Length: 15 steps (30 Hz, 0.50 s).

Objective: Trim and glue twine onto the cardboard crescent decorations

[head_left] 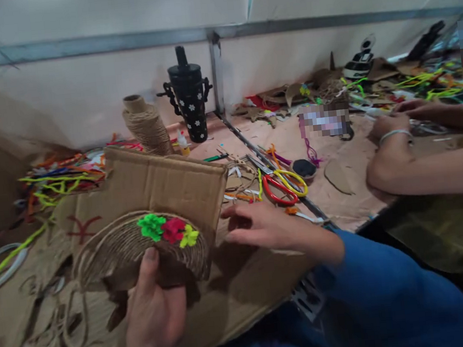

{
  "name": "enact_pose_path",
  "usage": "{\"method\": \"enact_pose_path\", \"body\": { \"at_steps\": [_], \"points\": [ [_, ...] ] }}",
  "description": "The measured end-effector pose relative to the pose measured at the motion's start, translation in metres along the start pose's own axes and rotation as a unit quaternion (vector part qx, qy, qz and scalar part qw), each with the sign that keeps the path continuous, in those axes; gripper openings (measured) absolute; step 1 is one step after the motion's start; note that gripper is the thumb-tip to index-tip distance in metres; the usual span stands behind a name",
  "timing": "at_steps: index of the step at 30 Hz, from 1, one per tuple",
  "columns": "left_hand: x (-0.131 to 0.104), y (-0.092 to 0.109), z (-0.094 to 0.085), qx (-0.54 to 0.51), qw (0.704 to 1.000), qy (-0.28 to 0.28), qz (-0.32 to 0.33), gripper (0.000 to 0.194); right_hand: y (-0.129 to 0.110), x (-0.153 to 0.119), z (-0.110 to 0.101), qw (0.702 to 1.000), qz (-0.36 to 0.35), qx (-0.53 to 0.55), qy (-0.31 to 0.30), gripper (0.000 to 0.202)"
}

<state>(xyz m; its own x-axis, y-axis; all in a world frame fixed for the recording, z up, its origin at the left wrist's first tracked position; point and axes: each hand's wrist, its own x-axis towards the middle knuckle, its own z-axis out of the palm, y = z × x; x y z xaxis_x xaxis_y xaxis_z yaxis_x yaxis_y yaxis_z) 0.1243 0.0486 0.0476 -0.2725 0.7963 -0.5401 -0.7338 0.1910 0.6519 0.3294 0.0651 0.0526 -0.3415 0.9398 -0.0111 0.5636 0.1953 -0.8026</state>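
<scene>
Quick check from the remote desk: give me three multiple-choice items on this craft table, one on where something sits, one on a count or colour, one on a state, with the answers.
1. Where does the twine spool stand?
A. Behind the cardboard piece, left of the black cup
B. On the co-worker's side, beside the bracelet
C. In the left hand

2. How many small flowers sit on the woven jute piece, and in what colours?
A. Two, both blue
B. Three: green, red, yellow
C. Four, all white

3. What is the left hand doing?
A. Lying flat on the table
B. Gripping the scissors
C. Holding the woven jute piece, thumb on top

Answers: 1 A, the twine spool rises behind the cardboard piece, left of the black cup. 2 B, three flowers show on the woven jute piece. 3 C, the left hand grips its lower edge; the right hand is open, apart.
</scene>
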Motion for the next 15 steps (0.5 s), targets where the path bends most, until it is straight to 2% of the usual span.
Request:
{"method": "enact_pose_path", "body": {
  "at_steps": [2, 4, 7, 11, 15],
  "points": [
    [-0.001, 0.002, 0.004, -0.004, 1.000, 0.018, -0.017, 0.024, 0.019, -0.013, -0.024, 0.991, 0.066, -0.107, 0.055, 0.031],
    [-0.003, 0.003, 0.005, -0.005, 0.999, 0.021, -0.032, 0.029, 0.041, -0.022, -0.046, 0.965, 0.127, -0.201, 0.108, 0.028],
    [-0.004, 0.003, 0.003, -0.001, 1.000, 0.008, -0.022, 0.027, 0.071, -0.027, -0.067, 0.929, 0.190, -0.292, 0.125, 0.026],
    [-0.004, 0.003, 0.004, -0.021, 1.000, 0.023, -0.002, 0.022, 0.095, -0.019, -0.073, 0.908, 0.226, -0.332, 0.121, 0.033],
    [-0.006, 0.003, 0.007, -0.049, 0.998, 0.020, -0.016, 0.025, 0.105, -0.010, -0.083, 0.915, 0.231, -0.300, 0.136, 0.029]
  ]
}}
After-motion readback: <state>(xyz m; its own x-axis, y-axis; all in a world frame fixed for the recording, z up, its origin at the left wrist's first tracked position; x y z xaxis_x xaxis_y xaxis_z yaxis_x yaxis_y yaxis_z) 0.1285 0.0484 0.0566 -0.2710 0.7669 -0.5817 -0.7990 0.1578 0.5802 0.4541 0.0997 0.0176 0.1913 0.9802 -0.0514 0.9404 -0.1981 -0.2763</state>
